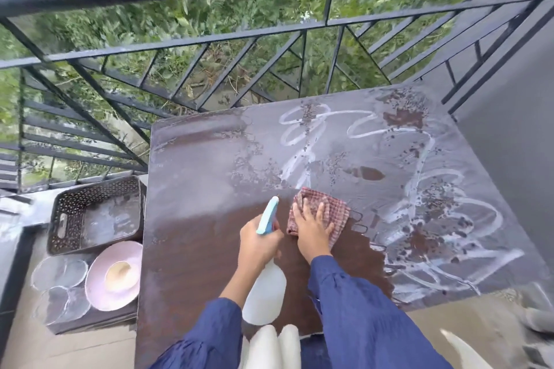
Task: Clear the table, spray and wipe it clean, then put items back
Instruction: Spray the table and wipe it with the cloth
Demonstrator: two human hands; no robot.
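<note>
Pressing spread fingers flat, right hand pins red checked cloth at centre of wet brown table; left hand grips white plastic spray bottle above table's near half.

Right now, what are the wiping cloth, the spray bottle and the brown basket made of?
The cloth looks like woven cotton: red checked weave, soft folds. The spray bottle seems plastic: milky matt body, smooth light blue head. The basket is probably moulded plastic: stiff dark brown walls with rows of small holes and a cut-out handle.
</note>
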